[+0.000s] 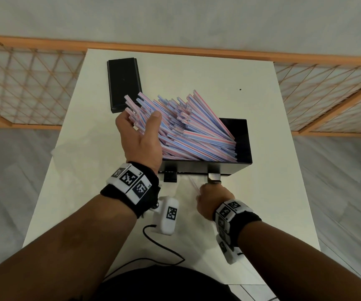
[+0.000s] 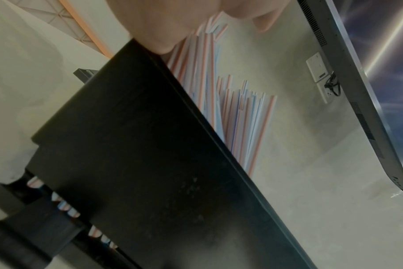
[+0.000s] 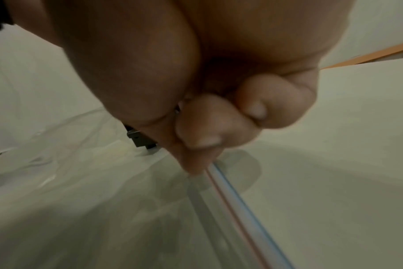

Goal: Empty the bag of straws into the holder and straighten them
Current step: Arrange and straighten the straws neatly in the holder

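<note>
The black holder (image 1: 243,146) stands mid-table with a thick fan of red-and-blue striped straws (image 1: 196,131) leaning out of it toward the back left. My left hand (image 1: 141,120) grips the upper ends of the leftmost straws between thumb and fingers. The left wrist view shows the holder's dark wall (image 2: 150,145) with the straws (image 2: 242,118) rising behind it. In front of the holder my right hand (image 1: 207,198) is curled and pinches one loose straw (image 3: 242,209) low over the table. A clear plastic bag (image 3: 58,172) lies flat beside that straw.
A black lid (image 1: 124,83) lies on the white table (image 1: 283,192) at the back left. A black cable (image 1: 164,248) curls near the front edge. An orange lattice fence (image 1: 23,88) runs behind the table. A wall socket (image 2: 322,78) shows in the left wrist view.
</note>
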Motion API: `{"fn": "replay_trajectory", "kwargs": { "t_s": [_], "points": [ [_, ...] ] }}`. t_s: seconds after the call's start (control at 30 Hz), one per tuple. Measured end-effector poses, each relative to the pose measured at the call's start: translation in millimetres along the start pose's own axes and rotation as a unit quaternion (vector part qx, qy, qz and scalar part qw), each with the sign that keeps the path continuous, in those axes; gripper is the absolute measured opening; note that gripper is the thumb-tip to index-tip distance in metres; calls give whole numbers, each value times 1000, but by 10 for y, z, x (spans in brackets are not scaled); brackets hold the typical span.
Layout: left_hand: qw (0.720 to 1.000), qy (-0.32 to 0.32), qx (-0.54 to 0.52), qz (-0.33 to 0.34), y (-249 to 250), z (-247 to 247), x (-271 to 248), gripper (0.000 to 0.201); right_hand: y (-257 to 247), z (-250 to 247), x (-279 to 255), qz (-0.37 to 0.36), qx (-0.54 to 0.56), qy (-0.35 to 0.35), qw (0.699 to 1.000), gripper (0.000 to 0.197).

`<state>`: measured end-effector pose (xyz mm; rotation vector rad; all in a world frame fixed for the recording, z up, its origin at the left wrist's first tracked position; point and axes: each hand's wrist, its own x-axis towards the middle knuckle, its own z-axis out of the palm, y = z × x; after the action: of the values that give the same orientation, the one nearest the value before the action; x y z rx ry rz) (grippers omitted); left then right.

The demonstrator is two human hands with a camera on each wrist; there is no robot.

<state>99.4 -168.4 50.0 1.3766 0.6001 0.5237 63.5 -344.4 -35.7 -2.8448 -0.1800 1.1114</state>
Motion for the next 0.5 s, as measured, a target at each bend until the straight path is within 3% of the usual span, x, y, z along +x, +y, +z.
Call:
{"fn": "replay_trajectory", "kwargs": {
  "t_s": [0.1,0.17,0.27,0.4,0.47,0.5],
  "points": [
    [1000,-1,-11,-1,-10,-6,9,69,56,-65,-189,-37,-50,-23,998,22],
    [1000,-1,-26,-4,-4,-1,13,70,34,-206,-355,-79,-44,8,996,20],
    [998,1,-54,-15,0,-6,21,67,-44,-572,-602,-172,26,131,976,21],
    [995,-4,-90,-48,36,-2,48,51,-187,-1227,-946,-284,126,363,878,24],
    [992,-4,-110,-60,58,4,62,39,-220,-1476,-999,-295,119,412,854,22],
    [992,-4,-114,-63,71,2,65,39,-236,-1562,-985,-290,108,415,856,22]
  ]
}}
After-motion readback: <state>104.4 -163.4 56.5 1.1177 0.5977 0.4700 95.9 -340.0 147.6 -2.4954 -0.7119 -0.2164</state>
